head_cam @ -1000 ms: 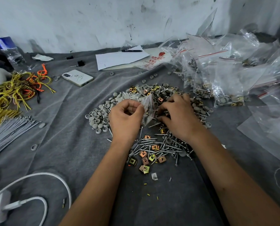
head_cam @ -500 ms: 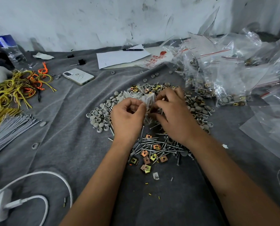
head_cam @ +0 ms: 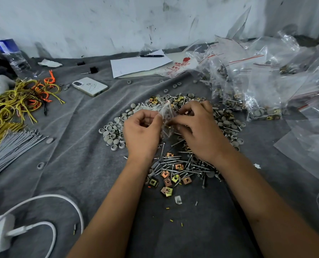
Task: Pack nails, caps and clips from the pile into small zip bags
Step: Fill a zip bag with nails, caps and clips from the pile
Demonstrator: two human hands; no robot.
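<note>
Both hands up over the pile (head_cam: 173, 146) on the grey-covered worktop (head_cam: 76, 164), small zip bag (head_cam: 166, 118) caught between them. Left hand (head_cam: 142, 133) curled, thumb and forefinger pinching the bag's left edge. Right hand (head_cam: 199, 131) curled too, fingertips (head_cam: 175, 119) nipping the right side near the mouth; hard to tell whether a piece is tucked in that pinch. Bag hanging roughly upright, long axis running top to bottom, mouth up and tilted a little away, lifted just clear of the heap. Key relation: bag dead centre between the two grips, hardware directly beneath and to the sides. Caps (head_cam: 114, 135) banked just left of the left wrist, nails (head_cam: 175, 162) and clips (head_cam: 167, 174) spread under both forearms, nearer the body than the bag. Right hand nearer the nails and clips, so likely the picker while the left keeps the mouth open. Filled bags (head_cam: 257, 86) heaped well off to the right.
</note>
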